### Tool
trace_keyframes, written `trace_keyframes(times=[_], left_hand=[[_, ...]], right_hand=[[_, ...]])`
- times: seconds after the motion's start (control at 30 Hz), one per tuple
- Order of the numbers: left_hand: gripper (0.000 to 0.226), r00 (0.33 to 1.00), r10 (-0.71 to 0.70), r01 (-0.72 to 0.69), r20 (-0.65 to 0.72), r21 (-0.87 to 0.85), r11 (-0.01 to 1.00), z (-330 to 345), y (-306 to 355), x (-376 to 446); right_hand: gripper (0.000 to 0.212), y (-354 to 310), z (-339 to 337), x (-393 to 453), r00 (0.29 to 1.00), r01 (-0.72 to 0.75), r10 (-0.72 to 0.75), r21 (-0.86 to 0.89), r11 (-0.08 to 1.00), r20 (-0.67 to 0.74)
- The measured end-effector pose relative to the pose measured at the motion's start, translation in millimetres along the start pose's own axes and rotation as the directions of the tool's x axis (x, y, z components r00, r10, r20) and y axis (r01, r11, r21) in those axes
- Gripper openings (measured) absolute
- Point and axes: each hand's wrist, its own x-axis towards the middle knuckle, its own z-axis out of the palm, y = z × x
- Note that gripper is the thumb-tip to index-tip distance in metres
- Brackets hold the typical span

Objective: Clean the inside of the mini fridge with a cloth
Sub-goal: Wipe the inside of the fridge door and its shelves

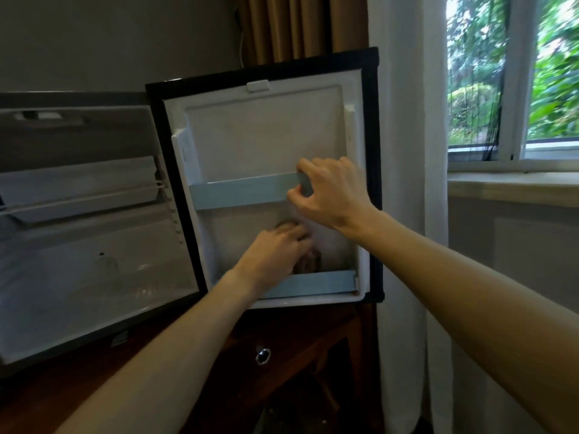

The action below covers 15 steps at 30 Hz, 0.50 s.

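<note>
The mini fridge (94, 245) stands open at the left, its white interior and wire shelf bare. Its door (260, 136) is swung wide, inner side facing me. My right hand (332, 192) grips the right end of the upper pale-blue door rail (238, 191), thumb under and fingers over it. My left hand (275, 255) is in the lower door pocket, pressing a brownish cloth (308, 263) against the liner just above the lower blue rail (319, 281). Most of the cloth is hidden under the hand.
The fridge sits on a dark wooden cabinet (282, 339) with a round metal knob (262, 355). A white curtain (407, 151) hangs right of the door, a brown curtain (297, 26) behind it. A window (517, 73) and sill are at the far right.
</note>
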Motion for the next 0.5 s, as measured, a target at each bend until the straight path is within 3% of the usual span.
trace_keyframes(times=[0.13,0.23,0.3,0.4,0.5], left_hand=[[0.040,0.970,-0.155,0.165,-0.185,0.041,0.985,-16,-9,7],[0.024,0.941,-0.216,0.221,-0.261,-0.009,0.975,0,7,5],[0.011,0.958,-0.193,0.189,-0.210,-0.036,0.981,14,28,5],[0.018,0.982,-0.166,0.158,-0.086,-0.092,0.983,28,49,2],[0.011,0.995,-0.093,0.087,-0.045,-0.113,0.990,28,34,7]], right_hand=[[0.030,-4,-2,-2,1.000,-0.012,0.012,-0.006,1.000,-0.011],[0.030,-5,-3,0,1.000,-0.025,0.025,-0.015,1.000,0.010],[0.029,-5,-3,0,1.000,-0.029,0.029,-0.007,1.000,0.009],[0.026,-3,-5,1,0.999,-0.044,0.043,0.021,0.999,0.019],[0.024,-4,-6,2,0.998,-0.051,0.050,0.024,0.998,0.029]])
